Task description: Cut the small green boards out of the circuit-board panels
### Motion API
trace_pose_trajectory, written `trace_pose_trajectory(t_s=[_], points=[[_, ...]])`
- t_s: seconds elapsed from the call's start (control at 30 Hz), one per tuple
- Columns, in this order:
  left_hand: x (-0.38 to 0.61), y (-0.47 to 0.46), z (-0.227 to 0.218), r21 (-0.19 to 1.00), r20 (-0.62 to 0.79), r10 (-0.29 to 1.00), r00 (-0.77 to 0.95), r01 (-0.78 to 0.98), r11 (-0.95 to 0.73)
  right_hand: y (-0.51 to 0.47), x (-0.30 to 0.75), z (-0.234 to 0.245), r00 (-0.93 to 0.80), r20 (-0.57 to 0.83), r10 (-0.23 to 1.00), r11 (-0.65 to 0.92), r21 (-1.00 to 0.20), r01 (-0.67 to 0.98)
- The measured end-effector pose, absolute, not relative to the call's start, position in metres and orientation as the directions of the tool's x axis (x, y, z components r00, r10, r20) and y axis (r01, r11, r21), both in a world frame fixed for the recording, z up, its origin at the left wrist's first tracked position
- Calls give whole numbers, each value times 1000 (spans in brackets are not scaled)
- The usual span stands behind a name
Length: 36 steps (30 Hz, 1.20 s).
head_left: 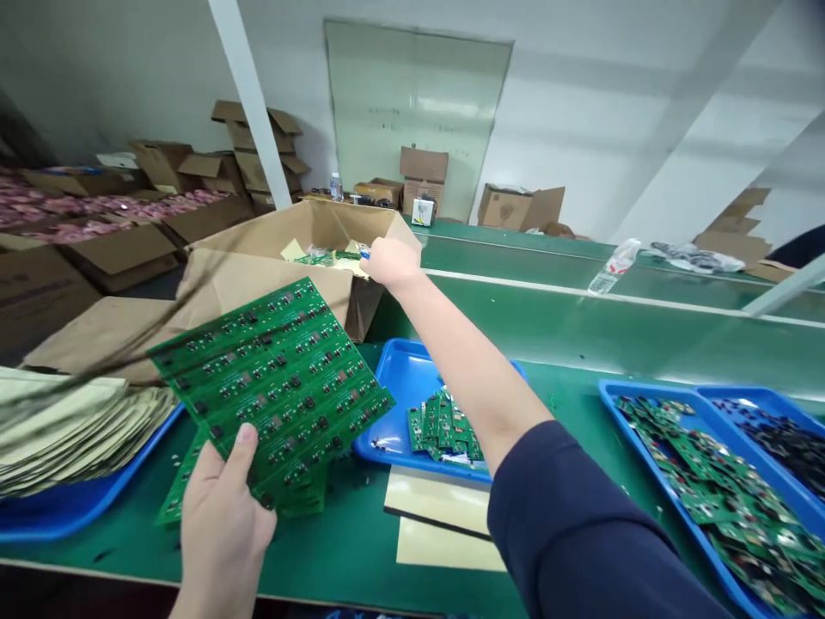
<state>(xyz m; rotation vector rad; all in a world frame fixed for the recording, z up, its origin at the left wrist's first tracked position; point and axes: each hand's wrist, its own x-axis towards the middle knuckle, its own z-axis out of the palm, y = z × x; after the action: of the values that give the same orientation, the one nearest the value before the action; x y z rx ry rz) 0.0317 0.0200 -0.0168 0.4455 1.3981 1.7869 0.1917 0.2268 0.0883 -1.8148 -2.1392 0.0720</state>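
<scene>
My left hand (225,507) grips a green circuit board panel (284,370) by its lower left edge, thumb on top. The panel is tilted and carries rows of small dark components. Under it lie more green panels (174,494) on the bench. My right hand (393,260) is stretched forward over the right side of an open cardboard box (258,279), its fingers closed. Something small and blue (364,253) shows at the fingertips, too little of it to name. Inside the box are green scraps and pale sheets (293,251).
Below my right arm, a blue tray (403,365) holds small circuit boards (442,425); pale yellow strips (438,503) lie before it. Blue trays of boards (715,481) and dark parts (786,443) stand right. Stacked pale sheets (77,430) are left. A plastic bottle (614,266) lies behind.
</scene>
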Motion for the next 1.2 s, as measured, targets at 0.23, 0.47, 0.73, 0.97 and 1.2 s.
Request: trace_pose_trajectory(t_s=[0.23, 0.47, 0.73, 0.97, 1.2], points=[[27, 23, -10, 901, -174, 765, -620, -414, -131, 184, 213, 51, -254, 293, 922, 373, -487, 789], [26, 24, -18, 884, -159, 771, -617, -437, -168, 65, 277, -22, -507, 24, 861, 274, -863, 424], [36, 18, -19, 892, -165, 770, -616, -426, -150, 49, 285, -34, -497, 4, 868, 192, -925, 328], [35, 20, -21, 887, -202, 759, -619, -444, -127, 48, 277, -34, -525, 32, 850, 195, -946, 259], [33, 19, -19, 881, -195, 757, -624, -451, -144, 44, 265, -41, -475, 7, 880, 110, -976, 188]])
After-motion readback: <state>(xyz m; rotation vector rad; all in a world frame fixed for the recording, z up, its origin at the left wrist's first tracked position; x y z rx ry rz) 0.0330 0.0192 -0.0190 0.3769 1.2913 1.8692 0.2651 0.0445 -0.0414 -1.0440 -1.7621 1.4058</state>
